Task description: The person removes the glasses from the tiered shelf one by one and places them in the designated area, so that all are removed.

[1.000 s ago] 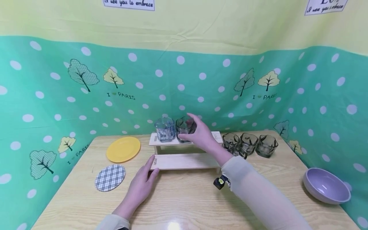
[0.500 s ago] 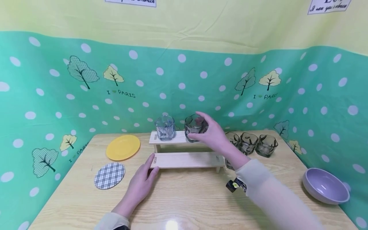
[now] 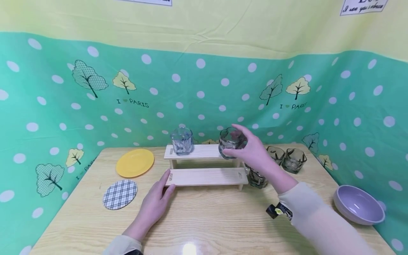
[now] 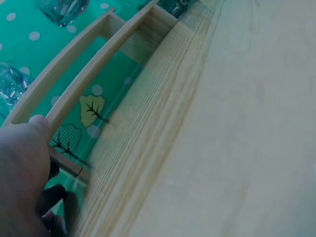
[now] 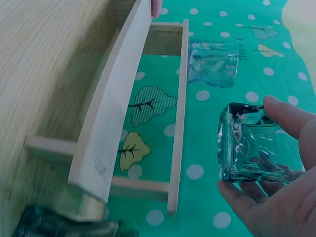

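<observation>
A two-tier wooden rack (image 3: pixel 207 177) stands at the table's back. My left hand (image 3: pixel 153 201) holds its lower left corner, the thumb on the front edge; the left wrist view shows the other fingers bent beside the leg. Thumb and fingers of my right hand (image 3: pixel 256 152) grip a dark grey glass tumbler (image 3: pixel 227 141) by its sides, close over the upper tier's right end. The right wrist view has that tumbler (image 5: pixel 249 143) between thumb and fingers. On the upper tier's left end sits a clear bluish glass (image 3: pixel 182 141).
Right of the rack stand several more dark tumblers (image 3: pixel 294 161), partly hidden by my right arm. A purple bowl (image 3: pixel 358 205) lies at the right edge. On the left are a yellow plate (image 3: pixel 135 163) and a checked round mat (image 3: pixel 120 194). A patterned cloth (image 3: pixel 204 78) hangs behind.
My right hand has carried the dark tumbler rightward along the upper tier, away from the clear glass. The left hand has stayed at the rack's corner.
</observation>
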Demonstrator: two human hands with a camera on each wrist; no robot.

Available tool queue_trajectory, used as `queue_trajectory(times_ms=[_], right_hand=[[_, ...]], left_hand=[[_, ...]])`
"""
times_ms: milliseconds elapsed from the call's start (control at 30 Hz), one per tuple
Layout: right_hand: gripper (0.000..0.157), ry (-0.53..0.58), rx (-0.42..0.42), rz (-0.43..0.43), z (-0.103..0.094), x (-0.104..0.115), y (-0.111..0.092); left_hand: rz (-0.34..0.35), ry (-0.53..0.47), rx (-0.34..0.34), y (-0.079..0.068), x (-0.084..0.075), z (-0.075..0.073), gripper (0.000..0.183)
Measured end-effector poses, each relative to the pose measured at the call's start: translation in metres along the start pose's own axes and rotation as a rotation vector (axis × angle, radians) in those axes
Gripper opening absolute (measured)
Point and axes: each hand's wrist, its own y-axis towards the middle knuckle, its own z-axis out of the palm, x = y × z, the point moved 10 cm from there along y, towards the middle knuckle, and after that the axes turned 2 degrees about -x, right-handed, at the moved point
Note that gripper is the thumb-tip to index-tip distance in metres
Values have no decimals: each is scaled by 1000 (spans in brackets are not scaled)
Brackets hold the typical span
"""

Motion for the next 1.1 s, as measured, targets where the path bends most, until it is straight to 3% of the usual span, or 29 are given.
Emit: queue_trajectory(times_ms=[533, 800, 1100], right_hand=[[109, -102, -43, 76, -48, -24, -30], [108, -37, -71, 60, -68, -33, -43], [107, -83, -116, 80, -94, -51, -57]], left_hand=[[12, 0, -2, 2, 1, 0, 68], [12, -3, 4, 3, 2, 2, 69], [14, -12, 11, 3, 2, 3, 69]])
